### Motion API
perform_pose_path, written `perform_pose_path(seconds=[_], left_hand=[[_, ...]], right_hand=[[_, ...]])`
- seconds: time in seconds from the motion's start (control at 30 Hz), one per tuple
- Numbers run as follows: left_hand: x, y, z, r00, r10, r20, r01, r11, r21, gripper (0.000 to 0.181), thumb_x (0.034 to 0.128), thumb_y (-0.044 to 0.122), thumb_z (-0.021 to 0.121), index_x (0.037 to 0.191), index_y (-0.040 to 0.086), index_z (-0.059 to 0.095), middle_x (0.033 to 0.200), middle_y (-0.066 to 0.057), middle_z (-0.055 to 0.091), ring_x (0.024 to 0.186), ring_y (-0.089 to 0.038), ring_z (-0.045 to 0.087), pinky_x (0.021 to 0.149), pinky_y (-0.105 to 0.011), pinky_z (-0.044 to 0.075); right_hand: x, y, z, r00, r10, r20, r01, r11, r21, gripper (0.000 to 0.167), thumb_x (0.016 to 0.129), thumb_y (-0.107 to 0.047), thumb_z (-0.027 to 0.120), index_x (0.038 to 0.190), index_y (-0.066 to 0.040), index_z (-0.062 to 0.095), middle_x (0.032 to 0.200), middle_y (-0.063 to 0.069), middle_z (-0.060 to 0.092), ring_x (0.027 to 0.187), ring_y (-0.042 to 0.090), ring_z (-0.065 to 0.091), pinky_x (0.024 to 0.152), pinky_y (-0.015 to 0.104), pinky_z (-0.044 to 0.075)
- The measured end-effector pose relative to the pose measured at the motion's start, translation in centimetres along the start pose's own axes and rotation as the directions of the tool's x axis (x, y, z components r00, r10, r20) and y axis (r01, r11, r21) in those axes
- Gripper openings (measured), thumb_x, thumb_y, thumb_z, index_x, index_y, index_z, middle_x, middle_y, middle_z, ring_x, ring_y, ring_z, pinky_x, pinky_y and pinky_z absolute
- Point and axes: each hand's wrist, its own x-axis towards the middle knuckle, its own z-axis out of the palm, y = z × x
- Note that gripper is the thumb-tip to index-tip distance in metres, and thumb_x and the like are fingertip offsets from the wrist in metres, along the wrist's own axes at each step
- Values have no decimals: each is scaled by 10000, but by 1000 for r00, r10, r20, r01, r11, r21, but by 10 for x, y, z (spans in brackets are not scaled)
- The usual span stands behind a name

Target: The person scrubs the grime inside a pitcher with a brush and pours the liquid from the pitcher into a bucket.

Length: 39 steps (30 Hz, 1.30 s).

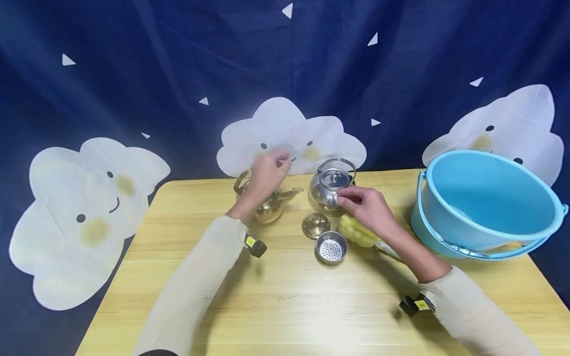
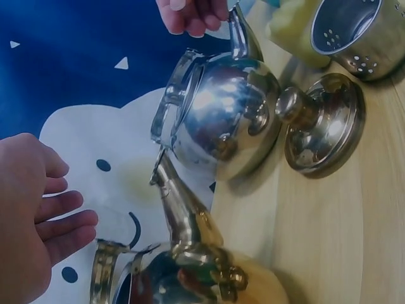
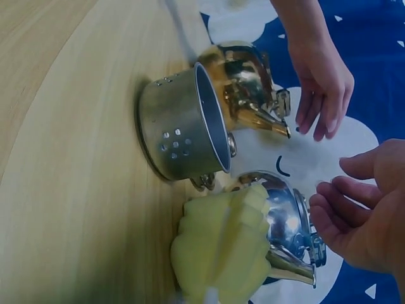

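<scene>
Over the gold teapot (image 1: 268,210) is my left hand (image 1: 268,173), raised with its fingers loosely bent and nothing in them; the left wrist view shows this hand (image 2: 38,209) beside the teapot's handle (image 2: 104,269). My right hand (image 1: 367,205) hovers at the front right of the silver teapot (image 1: 322,193), whose lid (image 1: 335,179) is on. In the right wrist view the fingers of that hand (image 3: 361,206) are loosely curled, apart from the silver teapot (image 3: 285,212), and hold nothing. A gold lid (image 1: 316,225) lies on the table between and before the teapots.
A perforated metal strainer cup (image 1: 331,248) stands in front of the gold lid. Right of it lies a yellow sponge brush (image 1: 356,231), partly beneath my right arm. A large blue bucket (image 1: 472,227) stands at the right. Behind the wooden table (image 1: 285,306) hangs a blue curtain with clouds.
</scene>
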Motion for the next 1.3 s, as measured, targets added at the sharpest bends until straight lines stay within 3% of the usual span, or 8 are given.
perform_pose_path(seconds=[0.1, 0.37, 0.5, 0.6, 0.7, 0.97, 1.23, 1.3], left_hand=[[3, 1, 6, 1000, 13, 6, -13, 999, 36, 313, 992, 179, 634, 1250, 24, 718, 1225, -156, 758, 987, -271, 777, 764, -331, 633], [6, 9, 17, 998, 11, 56, -14, 999, 52, 330, 998, 188, 626, 1278, 32, 706, 1286, -154, 733, 1058, -268, 763, 905, -350, 616], [6, 12, 22, 997, 17, 75, -21, 998, 54, 321, 1003, 189, 622, 1281, 55, 709, 1297, -141, 731, 831, -189, 754, 879, -321, 612], [7, 14, 26, 996, 19, 85, -24, 998, 61, 327, 1007, 203, 613, 1288, 67, 708, 1290, -135, 736, 567, -147, 621, 794, -318, 605], [8, 15, 30, 996, 26, 84, -32, 997, 71, 322, 1006, 197, 611, 1283, 65, 711, 1275, -137, 742, 458, -126, 505, 732, -283, 582], [12, 20, 40, 991, 0, 134, -7, 999, 48, 369, 1016, 177, 587, 1345, 26, 659, 1334, -159, 708, 441, -78, 425, 482, -246, 449], [18, 20, 50, 988, -3, 157, -9, 997, 81, 385, 1002, 143, 579, 1364, 32, 646, 1351, -139, 703, 440, -66, 485, 632, -238, 542], [19, 19, 53, 986, -1, 167, -12, 997, 78, 382, 1007, 140, 583, 1365, 20, 640, 1357, -154, 696, 456, -75, 510, 606, -232, 537]], right_hand=[[0, 0, -1, 999, -26, -23, 25, 999, -27, 280, 976, -190, 697, 1214, -54, 751, 1202, 134, 767, 1056, 281, 737, 911, 369, 569], [-1, 6, -6, 996, -65, -68, 59, 995, -82, 243, 964, -151, 713, 1175, -43, 764, 1163, 139, 777, 1014, 288, 753, 835, 294, 564], [-2, 11, -8, 991, -85, -99, 73, 990, -117, 249, 954, -146, 725, 1169, -26, 762, 1133, 157, 782, 971, 299, 754, 823, 369, 580], [-3, 14, -10, 987, -97, -125, 80, 987, -136, 250, 950, -137, 723, 1165, -14, 759, 1106, 170, 785, 966, 326, 756, 844, 461, 592], [-4, 17, -13, 985, -104, -137, 84, 986, -147, 247, 947, -124, 719, 1162, -9, 757, 1076, 178, 786, 963, 343, 750, 858, 506, 590], [-5, 24, -19, 984, -103, -147, 75, 979, -189, 271, 942, -125, 723, 1178, 5, 750, 1099, 199, 774, 959, 347, 724, 851, 497, 559], [-6, 30, -22, 982, -108, -157, 75, 977, -201, 277, 932, -110, 737, 1172, 27, 743, 1143, 240, 754, 1050, 428, 727, 927, 567, 558], [-6, 32, -22, 982, -105, -156, 71, 975, -209, 276, 933, -110, 734, 1176, 22, 743, 1143, 239, 753, 1045, 422, 726, 926, 561, 556]])
